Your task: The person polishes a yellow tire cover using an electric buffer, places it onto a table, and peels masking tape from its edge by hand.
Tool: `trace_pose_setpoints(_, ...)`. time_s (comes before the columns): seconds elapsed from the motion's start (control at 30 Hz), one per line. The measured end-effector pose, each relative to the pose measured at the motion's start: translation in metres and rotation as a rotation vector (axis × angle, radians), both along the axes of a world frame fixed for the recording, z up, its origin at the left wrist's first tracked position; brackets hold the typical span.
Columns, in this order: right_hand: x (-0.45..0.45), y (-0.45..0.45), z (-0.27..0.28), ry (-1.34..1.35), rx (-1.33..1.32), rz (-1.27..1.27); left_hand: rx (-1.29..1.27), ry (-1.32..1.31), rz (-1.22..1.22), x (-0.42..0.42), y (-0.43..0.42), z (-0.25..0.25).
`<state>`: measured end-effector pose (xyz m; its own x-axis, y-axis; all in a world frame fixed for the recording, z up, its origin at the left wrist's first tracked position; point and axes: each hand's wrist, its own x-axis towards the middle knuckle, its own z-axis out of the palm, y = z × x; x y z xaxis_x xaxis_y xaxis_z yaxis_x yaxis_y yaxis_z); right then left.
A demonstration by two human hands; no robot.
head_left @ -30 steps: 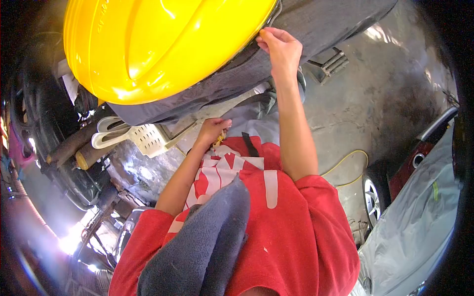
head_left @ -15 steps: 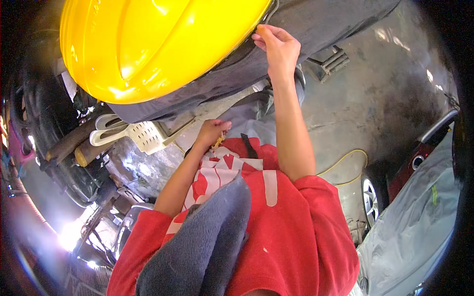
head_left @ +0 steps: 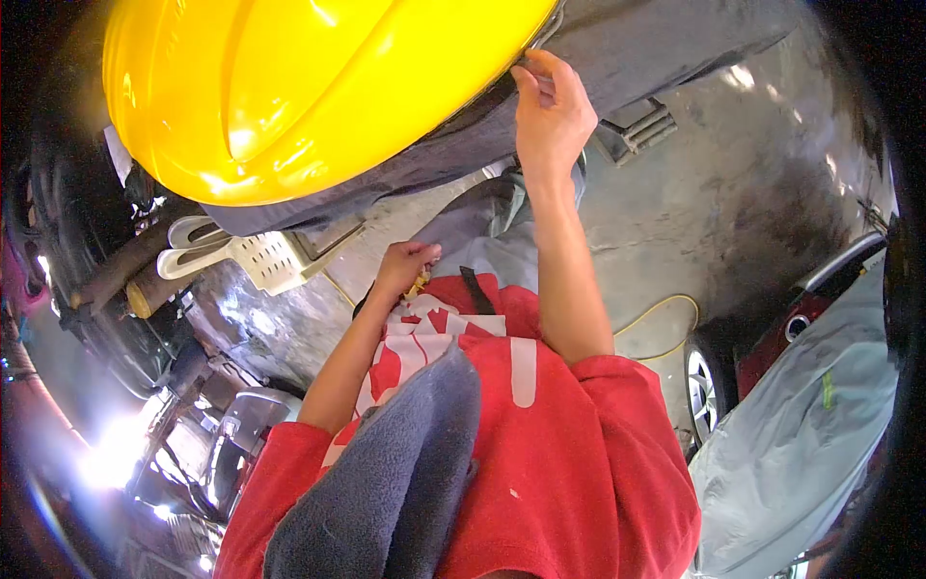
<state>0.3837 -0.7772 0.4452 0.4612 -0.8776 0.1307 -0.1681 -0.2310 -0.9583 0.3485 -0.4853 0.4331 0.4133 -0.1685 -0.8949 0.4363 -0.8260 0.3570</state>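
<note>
A large, glossy yellow curved panel (head_left: 318,96) fills the upper left, lying over a dark grey cover (head_left: 666,43). My right hand (head_left: 558,125) is at the panel's right edge, with thumb and forefinger drawn together and the other fingers curled. Whatever lies between those fingertips is too small to make out. Near them a thin grey strip (head_left: 550,27) runs along the rim. Down by my waist, my left hand (head_left: 403,268) is closed, and a small crumpled yellowish bit (head_left: 419,284) shows under its fingers. I cannot tell whether the hand grips it.
A white perforated plastic seat (head_left: 265,262) is left of my legs. Wooden logs (head_left: 145,289) lie farther left. On the floor are a metal stand (head_left: 637,133) and a yellow cable (head_left: 666,309). A car wheel (head_left: 702,394) and a pale sheet (head_left: 791,444) are at right.
My right hand has shifted slightly down and right in the view, its thumb and forefinger a little looser. My left hand stays near my waist. The whole view has shifted slightly.
</note>
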Motion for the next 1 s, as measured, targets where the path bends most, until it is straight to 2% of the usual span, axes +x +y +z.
trace_pose_setpoints(0.07,0.000,-0.002,-0.001,0.019,-0.064,0.019,0.061,0.017,-0.002,0.002,-0.009,0.008)
trace_pose_setpoints(0.3,-0.002,-0.008,0.001,0.089,-0.302,0.100,0.018,0.019,0.051,0.000,-0.003,-0.001)
trace_pose_setpoints(0.5,-0.001,-0.011,0.004,0.061,-0.269,0.101,-0.017,0.009,-0.017,0.005,-0.005,-0.004)
trace_pose_setpoints(0.73,-0.005,-0.014,-0.001,0.035,-0.312,0.133,-0.040,0.035,0.026,0.005,-0.002,-0.009)
trace_pose_setpoints(0.8,-0.007,-0.013,0.001,0.084,-0.081,0.176,-0.025,0.038,0.003,0.006,-0.002,-0.006)
trace_pose_setpoints(0.83,-0.008,-0.010,0.015,0.170,0.230,0.133,-0.031,0.055,0.023,0.007,-0.004,-0.008)
trace_pose_setpoints(0.87,-0.008,-0.010,0.009,0.159,0.221,0.126,-0.037,0.068,0.047,0.008,-0.004,-0.009)
trace_pose_setpoints(0.93,-0.008,-0.004,-0.003,0.013,0.538,0.073,-0.020,0.041,0.043,0.010,-0.003,-0.008)
trace_pose_setpoints(1.0,-0.006,0.000,-0.004,-0.083,0.639,0.071,-0.050,0.015,0.032,0.009,-0.003,-0.007)
